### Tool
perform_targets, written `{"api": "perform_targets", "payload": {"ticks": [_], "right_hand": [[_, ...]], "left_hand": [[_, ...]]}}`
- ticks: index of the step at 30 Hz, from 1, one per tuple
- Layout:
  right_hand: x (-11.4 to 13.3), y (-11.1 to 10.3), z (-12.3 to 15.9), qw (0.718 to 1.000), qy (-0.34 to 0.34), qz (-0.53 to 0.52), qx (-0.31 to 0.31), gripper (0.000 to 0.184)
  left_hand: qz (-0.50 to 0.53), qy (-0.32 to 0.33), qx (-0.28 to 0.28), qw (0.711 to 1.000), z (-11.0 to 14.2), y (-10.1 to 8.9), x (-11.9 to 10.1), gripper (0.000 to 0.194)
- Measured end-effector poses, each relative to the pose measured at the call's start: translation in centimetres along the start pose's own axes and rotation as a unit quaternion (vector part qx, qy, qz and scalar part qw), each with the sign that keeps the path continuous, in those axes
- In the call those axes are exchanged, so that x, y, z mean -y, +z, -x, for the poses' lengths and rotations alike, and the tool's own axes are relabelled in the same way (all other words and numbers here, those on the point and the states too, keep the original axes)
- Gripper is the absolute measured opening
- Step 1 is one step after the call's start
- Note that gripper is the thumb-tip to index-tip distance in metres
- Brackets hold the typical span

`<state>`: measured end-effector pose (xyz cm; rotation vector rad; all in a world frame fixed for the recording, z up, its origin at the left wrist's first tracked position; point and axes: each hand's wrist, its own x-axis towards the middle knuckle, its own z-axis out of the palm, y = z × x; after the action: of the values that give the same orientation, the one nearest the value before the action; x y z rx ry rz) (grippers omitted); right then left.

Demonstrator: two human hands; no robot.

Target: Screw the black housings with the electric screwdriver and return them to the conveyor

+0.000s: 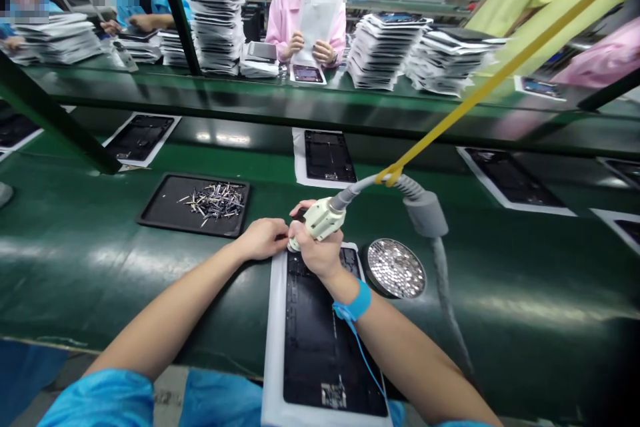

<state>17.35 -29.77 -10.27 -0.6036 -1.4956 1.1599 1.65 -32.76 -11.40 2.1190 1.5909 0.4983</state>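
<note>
My right hand (320,250) is wrapped round a cream-coloured electric screwdriver (325,219), its grey cable rising from the back. The tool's nose points down at the top left corner of a black tablet housing (320,327), which lies on a white sheet (275,347) before me. Beside that nose my left hand (263,238) is closed, fingers curled against the corner; whatever they pinch is hidden. A blue wrist strap (357,301) with a thin cord circles my right wrist.
A black tray (167,207) of small metal strips lies left; a round dish (396,268) of shiny silver pieces stands right. A yellow strap (500,73) suspends the cable (443,293). More housings (330,157) lie beyond. Across, a person in pink (283,17) holds a sheet between stacks (216,30).
</note>
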Motion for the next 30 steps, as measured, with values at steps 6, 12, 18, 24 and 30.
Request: {"api": "perform_targets", "payload": {"ticks": [6, 12, 18, 24, 30], "right_hand": [[-0.2, 0.2, 0.3, 1.000, -0.001, 0.004, 0.003, 0.034], [0.4, 0.3, 0.0, 0.999, 0.033, 0.007, 0.015, 0.033], [3.4, -4.8, -0.9, 0.998, -0.004, -0.045, -0.053, 0.037], [4.4, -13.1, -1.0, 0.977, -0.064, 0.044, -0.197, 0.031], [3.2, -15.3, -0.9, 0.964, -0.054, 0.100, -0.239, 0.031]], "left_hand": [[0.000, -0.006, 0.004, 1.000, 0.1, 0.1, 0.1, 0.019], [0.022, -0.007, 0.003, 1.000, 0.1, -0.1, 0.3, 0.014], [0.011, 0.041, -0.011, 0.999, 0.6, -0.6, 0.1, 0.013], [-0.121, 0.030, -0.068, 0.990, -1.8, 1.7, -3.5, 0.018], [-0.113, 0.043, 0.049, 0.991, -5.4, 1.9, -4.1, 0.021]]}}
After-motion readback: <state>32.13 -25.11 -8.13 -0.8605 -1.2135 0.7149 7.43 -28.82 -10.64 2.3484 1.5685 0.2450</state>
